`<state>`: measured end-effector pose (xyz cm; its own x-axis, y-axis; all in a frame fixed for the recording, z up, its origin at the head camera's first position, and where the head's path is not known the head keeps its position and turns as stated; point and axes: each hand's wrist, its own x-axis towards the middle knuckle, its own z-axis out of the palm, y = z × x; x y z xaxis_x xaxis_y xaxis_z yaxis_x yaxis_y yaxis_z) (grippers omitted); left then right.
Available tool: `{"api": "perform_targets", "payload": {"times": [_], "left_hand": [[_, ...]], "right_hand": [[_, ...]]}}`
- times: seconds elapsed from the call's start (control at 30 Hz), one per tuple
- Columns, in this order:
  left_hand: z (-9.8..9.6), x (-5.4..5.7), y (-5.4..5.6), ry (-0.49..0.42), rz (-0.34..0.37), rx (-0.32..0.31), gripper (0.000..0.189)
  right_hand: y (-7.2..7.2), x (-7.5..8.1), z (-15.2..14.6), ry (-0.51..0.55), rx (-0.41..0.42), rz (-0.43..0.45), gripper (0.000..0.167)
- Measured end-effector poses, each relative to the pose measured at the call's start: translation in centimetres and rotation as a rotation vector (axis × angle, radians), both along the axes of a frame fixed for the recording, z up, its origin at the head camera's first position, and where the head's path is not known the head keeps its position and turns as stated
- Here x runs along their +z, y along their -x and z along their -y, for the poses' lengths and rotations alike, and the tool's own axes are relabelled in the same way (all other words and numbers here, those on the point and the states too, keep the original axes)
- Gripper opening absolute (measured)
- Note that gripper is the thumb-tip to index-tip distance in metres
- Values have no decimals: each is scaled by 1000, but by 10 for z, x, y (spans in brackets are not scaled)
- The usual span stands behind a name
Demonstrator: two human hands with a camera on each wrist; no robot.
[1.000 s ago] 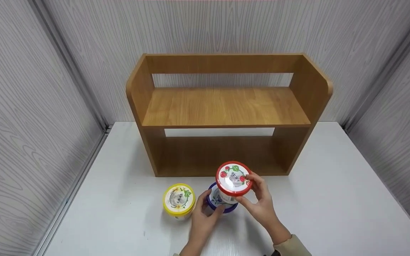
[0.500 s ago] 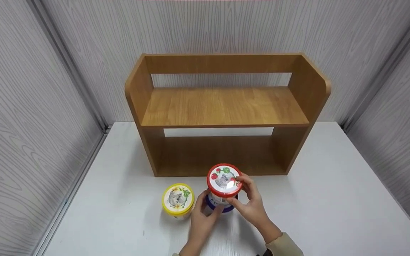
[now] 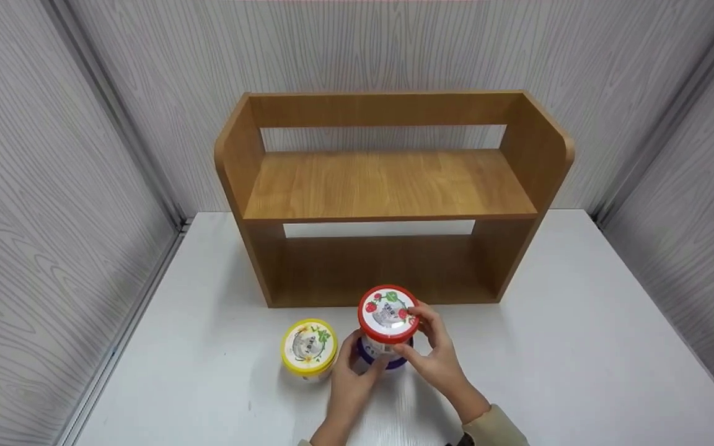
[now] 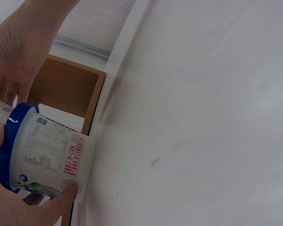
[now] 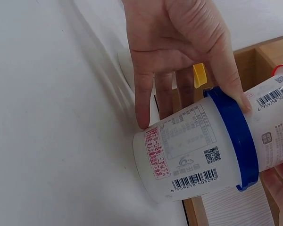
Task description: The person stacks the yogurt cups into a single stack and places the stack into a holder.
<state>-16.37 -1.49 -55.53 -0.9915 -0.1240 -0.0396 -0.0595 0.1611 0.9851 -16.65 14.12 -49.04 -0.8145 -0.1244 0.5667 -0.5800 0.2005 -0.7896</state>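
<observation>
My right hand (image 3: pixel 437 362) pinches a white food tub with a red lid (image 3: pixel 388 314), which has berries printed on top. Its base meets the lid of a second white tub with a blue lid (image 5: pixel 200 141), so one stands on the other. The lower tub rests on the table, with blueberries on its label (image 4: pixel 30 183). My left hand (image 3: pixel 352 384) grips this lower tub, its thumb near the blue rim. Much of the blue lid is hidden under the upper tub. Left of my left hand stands a tub with a yellow lid (image 3: pixel 309 348).
Behind the tubs stands a two-tier wooden shelf (image 3: pixel 388 186), with the front of its lower tier close to them. The white table (image 3: pixel 580 347) runs out to both sides. Grey wood-patterned walls (image 3: pixel 382 43) enclose the back and sides.
My right hand has brought the red-lidded tub leftward and a little down, over the blue-lidded one. During the last half second it barely moves. My left hand keeps its grip; the yellow-lidded tub stays put.
</observation>
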Motion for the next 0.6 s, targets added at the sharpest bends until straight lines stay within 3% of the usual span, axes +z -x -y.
{"api": "perform_targets", "payload": {"times": [0.6], "left_hand": [[4, 4, 0, -13, 17, -27, 78]], "right_hand": [[0, 13, 0, 10, 13, 156, 60]]}}
